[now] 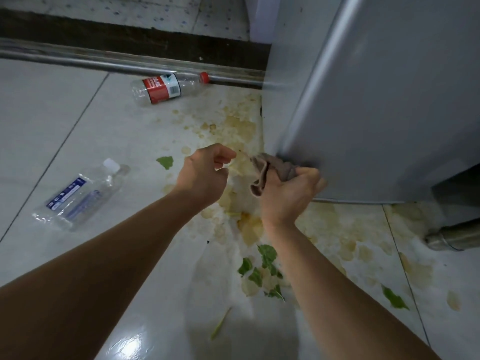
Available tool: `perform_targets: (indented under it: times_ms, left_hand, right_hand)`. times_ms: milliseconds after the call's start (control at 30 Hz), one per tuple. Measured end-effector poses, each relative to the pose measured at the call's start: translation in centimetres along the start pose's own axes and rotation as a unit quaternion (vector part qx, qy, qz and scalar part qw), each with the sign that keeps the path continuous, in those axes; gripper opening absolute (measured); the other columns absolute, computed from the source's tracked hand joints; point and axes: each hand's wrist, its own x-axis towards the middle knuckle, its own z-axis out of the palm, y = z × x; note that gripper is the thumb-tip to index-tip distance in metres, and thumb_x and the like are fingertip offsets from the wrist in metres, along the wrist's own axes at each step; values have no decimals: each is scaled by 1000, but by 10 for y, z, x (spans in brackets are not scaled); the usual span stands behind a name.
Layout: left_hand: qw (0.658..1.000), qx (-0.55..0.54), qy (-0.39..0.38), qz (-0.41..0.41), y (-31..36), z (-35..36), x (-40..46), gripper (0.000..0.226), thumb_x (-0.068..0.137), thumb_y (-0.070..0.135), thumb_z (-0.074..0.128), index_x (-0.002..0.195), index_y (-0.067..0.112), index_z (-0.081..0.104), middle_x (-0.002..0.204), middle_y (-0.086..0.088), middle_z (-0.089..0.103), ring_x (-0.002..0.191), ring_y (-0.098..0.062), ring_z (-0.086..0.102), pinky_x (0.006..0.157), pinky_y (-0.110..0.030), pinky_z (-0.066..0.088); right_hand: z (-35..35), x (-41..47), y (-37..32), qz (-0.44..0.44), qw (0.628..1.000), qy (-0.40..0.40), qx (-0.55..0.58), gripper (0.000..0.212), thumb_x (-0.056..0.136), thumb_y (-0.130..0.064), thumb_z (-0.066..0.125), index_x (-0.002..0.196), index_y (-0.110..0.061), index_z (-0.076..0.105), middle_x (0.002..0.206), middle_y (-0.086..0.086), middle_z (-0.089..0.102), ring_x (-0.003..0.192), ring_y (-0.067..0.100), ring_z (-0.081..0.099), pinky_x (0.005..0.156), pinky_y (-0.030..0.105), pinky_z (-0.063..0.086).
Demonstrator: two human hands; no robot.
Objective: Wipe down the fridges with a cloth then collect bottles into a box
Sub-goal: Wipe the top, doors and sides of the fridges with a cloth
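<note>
Bunched brown cloth (272, 168) against grey fridge (376, 100) bottom corner.

Two plastic bottles (162, 87) (83, 193), one cloth (272, 171), one fridge (384, 100), two hands (205, 175) (288, 196)

No text can be made out. The red label (161, 89) on the red-capped bottle (166, 88) bears white marks and a barcode, too blurred to read. The blue label (68, 194) on the clear bottle (83, 193) is equally illegible.
</note>
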Motion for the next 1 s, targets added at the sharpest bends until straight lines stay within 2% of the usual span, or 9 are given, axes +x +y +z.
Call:
perform_targets:
  times_ms: [133, 300, 467, 600, 700, 800, 933, 967, 1000]
  left_hand:
    - [1000, -5, 1, -2, -5, 0, 3, 32, 86, 0, 55, 109, 21, 64, 106, 4, 66, 101, -10, 60, 94, -29, 48]
    - [1000, -16, 0, -15, -13, 6, 7, 30, 85, 1, 56, 106, 21, 64, 104, 4, 66, 100, -11, 60, 94, -31, 49]
    - [999, -20, 0, -29, -19, 9, 7, 29, 85, 1, 57, 104, 22, 64, 102, 5, 65, 99, -10, 60, 93, -28, 48]
    - [1000, -11, -7, -17, -12, 13, 5, 29, 85, 2, 57, 104, 21, 63, 103, 5, 65, 98, -10, 60, 92, -27, 49]
    - [1000, -4, -11, -7, -3, 18, 2, 28, 84, 2, 58, 103, 21, 63, 101, 5, 65, 97, -10, 60, 90, -27, 49]
    - [1000, 5, -20, 2, 5, 23, 1, 27, 84, 4, 59, 104, 22, 62, 101, 6, 64, 97, -11, 60, 89, -26, 48]
    - [999, 14, -37, 6, 13, 33, -1, 29, 83, 7, 61, 106, 25, 60, 99, 8, 63, 96, -10, 59, 85, -24, 47]
    - [999, 16, -38, 7, 14, 36, -2, 30, 83, 7, 62, 106, 26, 59, 99, 8, 63, 95, -10, 59, 85, -25, 47]
    - [999, 17, -37, 9, 15, 39, -1, 31, 83, 7, 62, 107, 25, 59, 98, 8, 63, 95, -10, 59, 85, -25, 48]
  right_hand:
    - [-1, 12, -25, -25, 995, 85, 49, 39, 65, -6, 80, 88, 1, 49, 100, 13, 41, 71, 3, 29, 70, 13, 32]
    - [22, 2, -16, -22, 989, 142, 42, 52, 59, -19, 87, 82, 2, 45, 97, 15, 41, 86, 21, 42, 76, 26, 40]
    - [38, -18, 24, 47, 995, 89, 2, 57, 53, -19, 89, 84, 3, 47, 99, 22, 45, 92, 30, 45, 76, 35, 41]
    - [47, -21, 39, 98, 993, 72, 12, 54, 54, -5, 84, 90, 1, 45, 108, 22, 41, 101, 31, 43, 76, 14, 31]
    - [43, -19, 42, 195, 981, 16, -9, 53, 63, -3, 77, 102, -2, 41, 119, 19, 35, 107, 39, 46, 81, 23, 39]
    - [37, -12, 45, 254, 966, -31, -31, 53, 71, -3, 72, 111, -2, 38, 126, 20, 33, 102, 43, 51, 86, 40, 48]
    - [17, 1, 55, 221, 975, -34, -12, 29, 75, 6, 63, 101, 2, 50, 119, 22, 45, 81, 27, 55, 71, 19, 40]
    - [11, 6, 63, 210, 977, -27, 2, 22, 75, 8, 59, 96, 4, 53, 117, 22, 49, 75, 23, 54, 71, 18, 42]
    - [5, 14, 71, 210, 977, -24, 14, 18, 75, 8, 57, 93, 4, 55, 115, 22, 53, 75, 25, 56, 73, 26, 48]
